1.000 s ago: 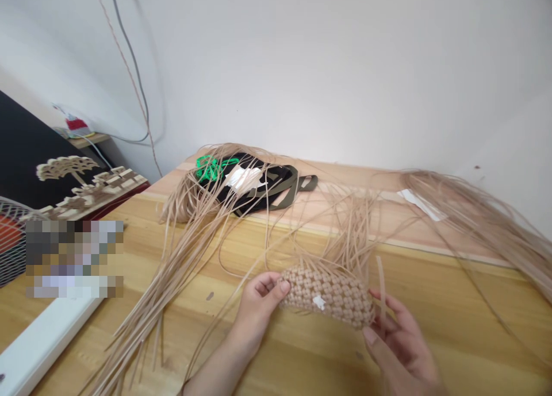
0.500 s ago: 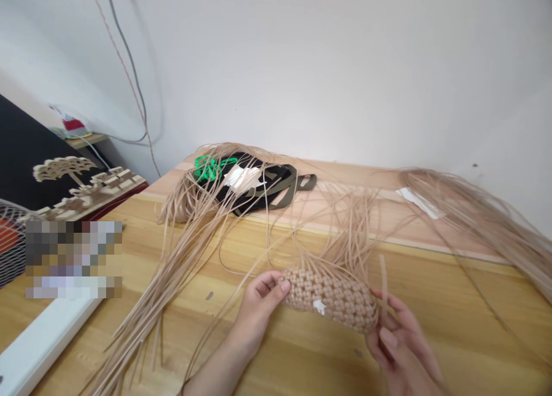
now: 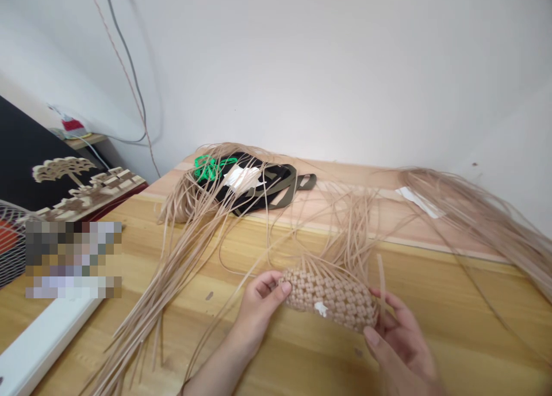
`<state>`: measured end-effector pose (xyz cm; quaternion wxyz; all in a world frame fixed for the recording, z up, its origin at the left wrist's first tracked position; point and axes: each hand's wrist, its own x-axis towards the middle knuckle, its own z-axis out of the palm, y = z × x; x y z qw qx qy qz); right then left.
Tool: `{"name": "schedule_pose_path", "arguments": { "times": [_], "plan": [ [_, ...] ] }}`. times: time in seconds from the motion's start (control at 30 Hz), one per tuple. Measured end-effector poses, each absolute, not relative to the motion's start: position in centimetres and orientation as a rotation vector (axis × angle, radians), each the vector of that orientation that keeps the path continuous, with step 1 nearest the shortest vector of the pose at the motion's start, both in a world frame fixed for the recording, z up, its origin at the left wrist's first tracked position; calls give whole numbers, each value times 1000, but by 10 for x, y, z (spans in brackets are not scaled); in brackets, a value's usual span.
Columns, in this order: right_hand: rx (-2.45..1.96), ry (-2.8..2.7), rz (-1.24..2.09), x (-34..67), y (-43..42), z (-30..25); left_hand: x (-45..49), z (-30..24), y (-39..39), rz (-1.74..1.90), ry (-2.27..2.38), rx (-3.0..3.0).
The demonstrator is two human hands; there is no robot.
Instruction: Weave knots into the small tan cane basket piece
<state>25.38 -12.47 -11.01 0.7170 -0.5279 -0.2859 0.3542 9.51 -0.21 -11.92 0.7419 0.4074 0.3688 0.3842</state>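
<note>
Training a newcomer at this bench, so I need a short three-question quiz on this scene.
1. True or false: the left hand and right hand both touch the woven panel of flat tan strips.
2. What colour is the small irregular patch on that panel? A) red B) white C) green
3. Fill in: the black fabric bag with bright green print has flat ___ straps.

Key: 1 true; 2 B; 3 olive green
</note>
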Motion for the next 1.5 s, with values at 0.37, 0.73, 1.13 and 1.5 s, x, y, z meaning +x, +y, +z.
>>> {"name": "schedule_pose_path", "arguments": {
  "times": [0.37,0.73,1.13,1.5],
  "plan": [
    [-1261,-490,689,237,-120,-99,97,-107,-4,781,746,929],
    [-1450,-459,638,242,-122,-107,96,-113,-6,715,653,1010],
    [-1517,-481,579,241,-117,-107,94,-120,-7,703,712,1179],
    [-1514,-476,577,228,-118,-117,103,-110,-24,753,903,1411]
  ]
}}
